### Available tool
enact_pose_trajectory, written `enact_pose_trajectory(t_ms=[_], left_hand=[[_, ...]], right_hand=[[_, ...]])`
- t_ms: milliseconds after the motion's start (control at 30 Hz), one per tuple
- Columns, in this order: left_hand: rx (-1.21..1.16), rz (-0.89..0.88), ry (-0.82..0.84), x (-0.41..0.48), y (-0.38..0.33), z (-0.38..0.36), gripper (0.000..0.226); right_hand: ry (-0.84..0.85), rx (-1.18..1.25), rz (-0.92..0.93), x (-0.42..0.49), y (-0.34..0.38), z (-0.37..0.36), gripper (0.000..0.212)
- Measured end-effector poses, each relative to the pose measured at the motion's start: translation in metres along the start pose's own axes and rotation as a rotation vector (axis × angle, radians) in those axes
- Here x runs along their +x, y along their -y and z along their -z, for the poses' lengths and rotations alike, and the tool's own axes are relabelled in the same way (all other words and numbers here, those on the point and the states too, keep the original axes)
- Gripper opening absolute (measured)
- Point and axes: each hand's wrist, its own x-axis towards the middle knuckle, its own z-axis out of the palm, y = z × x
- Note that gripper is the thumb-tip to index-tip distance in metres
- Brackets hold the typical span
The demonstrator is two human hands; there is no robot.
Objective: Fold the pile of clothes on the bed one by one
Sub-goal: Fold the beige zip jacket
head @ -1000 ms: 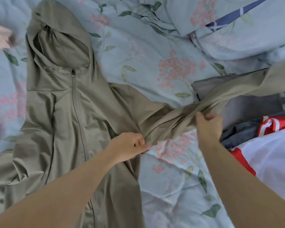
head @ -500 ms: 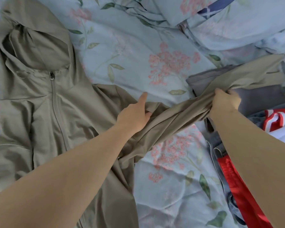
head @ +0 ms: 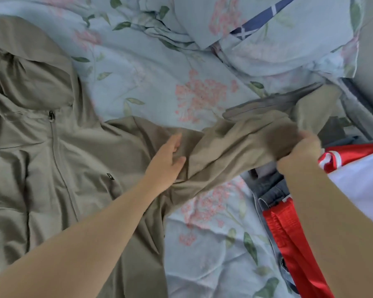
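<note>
An olive-green hooded zip jacket (head: 52,160) lies front up on the left of the bed, hood toward the top left. Its right sleeve (head: 230,147) stretches out to the right. My left hand (head: 168,162) rests flat with straight fingers on the shoulder end of that sleeve. My right hand (head: 299,155) grips the bunched sleeve farther out and holds it lifted; the sleeve's cuff end (head: 310,110) folds over above the hand. The pile of clothes (head: 276,190) lies at the right, under the sleeve and my right arm.
The bed carries a light blue floral sheet (head: 159,82). A rumpled duvet and pillow (head: 278,44) lie at the top right. The pile holds a red and white garment (head: 353,175), grey denim, and a grey piece (head: 256,104).
My left hand let go of its pinch at the armpit and now lies flat on the sleeve's shoulder end. My right hand slid farther out along the sleeve and bunched it.
</note>
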Motion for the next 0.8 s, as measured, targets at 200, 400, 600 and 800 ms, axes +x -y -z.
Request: enact_pose_trajectory(t_ms=[200, 400, 600, 800], left_hand=[[0.417, -0.167, -0.335, -0.072, 0.033, 0.016, 0.032], [0.558, 0.074, -0.281, -0.164, 0.076, 0.011, 0.040], [0.591, 0.223, -0.181, -0.247, 0.122, 0.011, 0.053], [0.649, 0.272, -0.123, -0.294, 0.140, -0.004, 0.065]], right_hand=[[-0.050, -0.471, 0.312, -0.065, -0.098, 0.020, 0.024], [0.609, -1.034, 0.086, -0.156, -0.202, 0.075, 0.028], [0.608, -1.052, -0.102, -0.182, -0.222, 0.106, 0.020], [0.683, -1.049, -0.267, -0.199, -0.219, 0.151, 0.025]])
